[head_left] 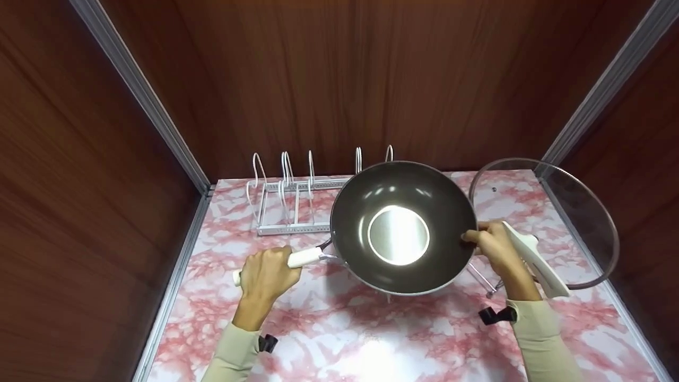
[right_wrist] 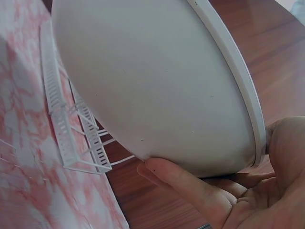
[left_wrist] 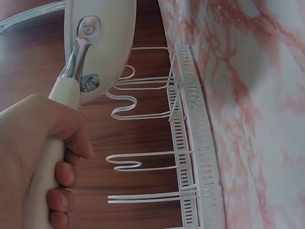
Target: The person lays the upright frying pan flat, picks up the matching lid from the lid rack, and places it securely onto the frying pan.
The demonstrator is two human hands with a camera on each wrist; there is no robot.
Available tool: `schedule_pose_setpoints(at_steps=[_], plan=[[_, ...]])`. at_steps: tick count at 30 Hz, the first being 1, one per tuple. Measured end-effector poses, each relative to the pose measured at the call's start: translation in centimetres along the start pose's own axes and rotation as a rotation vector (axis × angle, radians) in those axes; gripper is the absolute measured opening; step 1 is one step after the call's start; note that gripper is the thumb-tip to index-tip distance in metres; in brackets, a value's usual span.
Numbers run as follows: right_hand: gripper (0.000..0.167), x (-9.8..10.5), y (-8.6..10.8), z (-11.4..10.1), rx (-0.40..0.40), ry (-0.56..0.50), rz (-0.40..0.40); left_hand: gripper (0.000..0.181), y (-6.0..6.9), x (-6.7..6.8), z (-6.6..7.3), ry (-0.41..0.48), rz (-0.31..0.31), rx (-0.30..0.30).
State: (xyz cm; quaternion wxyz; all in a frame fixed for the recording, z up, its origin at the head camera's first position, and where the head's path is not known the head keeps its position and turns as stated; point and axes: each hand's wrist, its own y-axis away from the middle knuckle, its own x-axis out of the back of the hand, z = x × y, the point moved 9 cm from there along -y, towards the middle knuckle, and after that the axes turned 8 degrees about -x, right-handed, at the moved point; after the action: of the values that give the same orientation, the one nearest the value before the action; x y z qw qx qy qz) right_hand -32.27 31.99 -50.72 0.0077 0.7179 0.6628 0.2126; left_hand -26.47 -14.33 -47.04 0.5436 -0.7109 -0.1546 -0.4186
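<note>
A wok point(head_left: 345, 212) with a dark inside and a pale outer wall point(right_wrist: 152, 86) is held up off the table, its inside facing the head camera. My left hand point(head_left: 269, 270) grips its white handle point(head_left: 305, 257); in the left wrist view the fingers wrap round the handle, below its metal bracket point(left_wrist: 80, 52). At the opposite side, my right hand point(head_left: 496, 246) holds the wok's rim. The thumb lies over the inner edge, while fingers point(right_wrist: 183, 183) support the pale wall from outside. Behind the wok stands a white wire rack point(head_left: 294, 229), partly hidden by it.
Right of my right hand is a large glass lid point(head_left: 557, 223) with a white handle point(head_left: 536, 257), tilted; part of a metal support point(head_left: 482, 278) shows beside it. Wood-grain panels point(head_left: 318, 79) enclose the pink-and-white marbled table point(head_left: 212, 318) at the back and sides.
</note>
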Motion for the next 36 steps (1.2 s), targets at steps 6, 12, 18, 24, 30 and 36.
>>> schedule_pose_setpoints(at_steps=[6, 12, 18, 24, 30, 36], plan=[[0.016, -0.6, 0.3, 0.5, -0.004, -0.058, -0.028, 0.027, 0.4, -0.4, -0.3, 0.015, -0.009, -0.001], [0.013, -1.0, 0.5, 1.2, -0.006, -0.077, -0.033, 0.027, 1.0, -0.8, -0.5, -0.002, -0.028, -0.016], [0.014, -1.3, 0.5, 2.3, -0.029, -0.067, -0.020, 0.029, 1.5, -1.2, -0.6, -0.009, -0.040, -0.023], [0.023, -1.8, 0.8, 3.3, -0.038, -0.022, -0.028, 0.028, 1.9, -1.6, -0.6, -0.016, -0.041, -0.038], [0.019, -2.1, 1.1, 4.2, -0.052, -0.024, -0.028, 0.028, 2.3, -2.0, -0.6, -0.021, -0.051, -0.044], [0.023, -2.3, 1.3, 4.9, -0.065, -0.087, -0.043, 0.028, 2.5, -2.4, -0.6, -0.010, -0.067, -0.041]])
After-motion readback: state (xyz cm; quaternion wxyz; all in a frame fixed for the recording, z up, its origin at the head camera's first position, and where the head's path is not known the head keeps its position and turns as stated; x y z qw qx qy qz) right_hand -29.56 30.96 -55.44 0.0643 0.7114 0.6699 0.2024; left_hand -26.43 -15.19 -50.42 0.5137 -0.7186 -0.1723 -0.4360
